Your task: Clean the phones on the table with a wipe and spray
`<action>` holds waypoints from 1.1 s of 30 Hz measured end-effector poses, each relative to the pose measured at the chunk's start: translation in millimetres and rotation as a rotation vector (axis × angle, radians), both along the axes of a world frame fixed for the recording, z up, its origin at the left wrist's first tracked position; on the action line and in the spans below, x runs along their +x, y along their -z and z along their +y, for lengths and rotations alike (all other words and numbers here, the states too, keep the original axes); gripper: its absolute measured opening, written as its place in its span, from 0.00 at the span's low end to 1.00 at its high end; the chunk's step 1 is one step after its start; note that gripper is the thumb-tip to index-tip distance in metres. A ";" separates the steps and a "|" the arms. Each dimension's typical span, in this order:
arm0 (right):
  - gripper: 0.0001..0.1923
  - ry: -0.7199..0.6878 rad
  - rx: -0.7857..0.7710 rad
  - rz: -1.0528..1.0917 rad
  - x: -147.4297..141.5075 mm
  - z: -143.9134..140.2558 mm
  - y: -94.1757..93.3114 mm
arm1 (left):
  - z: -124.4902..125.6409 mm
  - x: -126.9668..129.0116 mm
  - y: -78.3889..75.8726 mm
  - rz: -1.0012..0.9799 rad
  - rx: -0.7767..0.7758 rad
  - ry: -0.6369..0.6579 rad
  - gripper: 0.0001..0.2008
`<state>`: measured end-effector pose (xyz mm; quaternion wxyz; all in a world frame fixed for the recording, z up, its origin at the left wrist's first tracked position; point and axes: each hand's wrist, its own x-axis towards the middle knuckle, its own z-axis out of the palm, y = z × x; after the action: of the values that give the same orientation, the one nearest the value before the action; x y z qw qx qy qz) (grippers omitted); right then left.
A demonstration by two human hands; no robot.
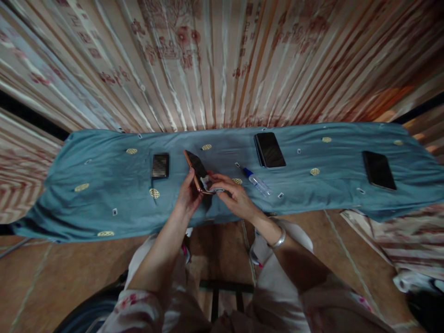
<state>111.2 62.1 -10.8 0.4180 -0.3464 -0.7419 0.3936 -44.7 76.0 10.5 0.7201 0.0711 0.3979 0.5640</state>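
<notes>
My left hand (188, 194) is closed round the lower left edge of a phone (195, 163) with a copper-coloured rim, tilted up above the cloth-covered table. In my right hand (236, 194) is a folded grey cloth (211, 184), pinched between thumb and fingers and pressed against the lower part of the phone's dark face. To the right of that hand lies a clear spray bottle (258, 182) with a blue top, resting on its side.
Dark tablet-like devices, apparently stacked (271, 150), lie behind the bottle. Another dark device (379, 170) is at the far right. A small pixelated square object (160, 165) sits left of the phone. The blue-green tablecloth (114, 185) is wrinkled; a striped curtain (215, 69) hangs behind.
</notes>
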 end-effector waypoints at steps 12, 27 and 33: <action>0.17 0.106 0.125 -0.197 1.7 0.5 10.5 | -1.5 -1.9 -1.7 -0.014 0.006 0.001 0.19; 0.15 0.057 -0.018 0.053 -4.3 0.1 1.8 | -5.3 11.9 1.1 -0.028 0.002 -0.020 0.13; 0.14 0.024 -0.059 0.103 -5.3 1.0 0.4 | -5.3 16.0 3.3 -0.045 -0.013 -0.063 0.13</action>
<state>105.9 63.0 -11.2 0.4499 -0.3469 -0.7033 0.4274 -28.7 70.7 7.2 0.7112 0.0414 0.3873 0.5852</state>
